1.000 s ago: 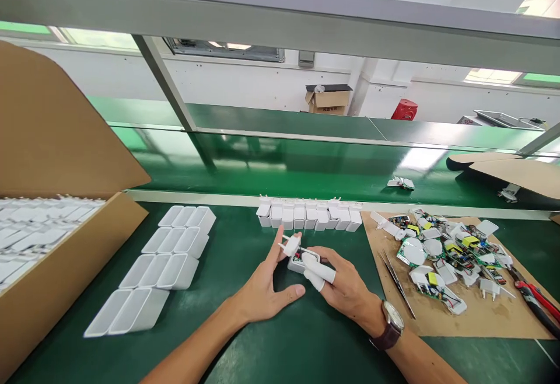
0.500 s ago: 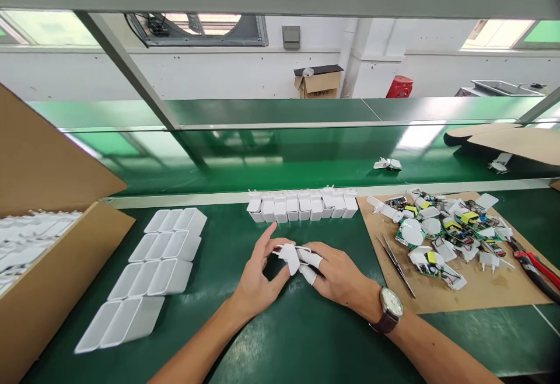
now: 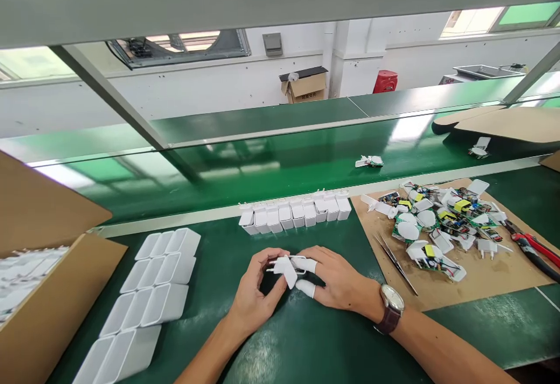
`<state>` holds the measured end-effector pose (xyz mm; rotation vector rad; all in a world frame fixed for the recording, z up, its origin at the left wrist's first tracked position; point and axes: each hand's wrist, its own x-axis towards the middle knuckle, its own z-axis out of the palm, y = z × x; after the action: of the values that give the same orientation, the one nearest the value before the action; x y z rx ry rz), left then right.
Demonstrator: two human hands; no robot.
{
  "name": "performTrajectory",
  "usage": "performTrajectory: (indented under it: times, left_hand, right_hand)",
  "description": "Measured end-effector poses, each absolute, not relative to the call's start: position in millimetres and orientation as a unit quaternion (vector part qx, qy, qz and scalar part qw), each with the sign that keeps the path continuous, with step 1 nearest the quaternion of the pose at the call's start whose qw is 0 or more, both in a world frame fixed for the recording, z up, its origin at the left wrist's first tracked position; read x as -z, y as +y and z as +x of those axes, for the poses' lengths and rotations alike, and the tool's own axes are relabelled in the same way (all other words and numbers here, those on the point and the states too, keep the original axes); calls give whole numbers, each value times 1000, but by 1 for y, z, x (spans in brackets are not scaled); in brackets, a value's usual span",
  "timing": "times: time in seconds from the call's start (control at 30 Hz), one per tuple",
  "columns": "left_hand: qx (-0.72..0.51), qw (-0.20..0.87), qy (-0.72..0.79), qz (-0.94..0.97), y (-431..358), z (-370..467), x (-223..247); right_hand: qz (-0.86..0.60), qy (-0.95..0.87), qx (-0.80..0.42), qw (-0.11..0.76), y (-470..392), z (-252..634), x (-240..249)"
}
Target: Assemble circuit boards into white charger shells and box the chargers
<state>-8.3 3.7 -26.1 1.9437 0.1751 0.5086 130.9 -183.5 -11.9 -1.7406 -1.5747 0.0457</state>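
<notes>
A small white plastic plug part with thin prongs (image 3: 285,269) is held between both hands above the green bench. My left hand (image 3: 252,292) is closed on its left side, fingers curled behind and thumb at its lower edge. White finger cots cover the thumb and a fingertip of my right hand (image 3: 339,279), which grips the right side of the part. Just beyond my hands stands a row of white plug housings (image 3: 292,215), side by side. My fingers hide some of the held part.
Open white plastic cases (image 3: 149,302) stand in rows on the left, beside a cardboard box (image 3: 83,273) of white parts. On the right, a brown board (image 3: 371,220) bears piled circuit assemblies (image 3: 446,215), tweezers (image 3: 396,262) and red-handled pliers (image 3: 536,250). A metal beam (image 3: 262,7) crosses overhead.
My left index finger, raised before, has come down and curled by the plug part. The part is tilted slightly differently in my hands. The whole view has also tilted.
</notes>
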Motion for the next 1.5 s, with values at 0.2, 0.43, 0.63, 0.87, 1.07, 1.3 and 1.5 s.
performTrajectory:
  times: [0.2,0.43,0.63,0.87,1.07,1.3,1.5]
  left_hand:
    - [-201,569,83,793,9,-8,32]
    - [-254,531,28,808,3,-3,33]
    - [-354,385,3,853,-14,-5,31]
    - [-421,299,-53,855,-15,0,18]
    - [-395,331,-50,855,-13,-2,20]
    - [-320,497,46,805,-11,-3,25]
    - [-258,532,49,805,-9,-3,24]
  right_hand:
    - [-698,-623,-35,352,-183,128,12]
    - [-633,-452,-221,589,-176,126,11]
    - [-420,-184,-497,737,-168,119,3]
    - [-352,-164,-558,734,-167,115,7]
    - [-393,-188,-531,727,-167,115,10]
    - [-701,-410,-147,564,-175,119,16]
    - [-730,-432,-200,490,-177,115,19]
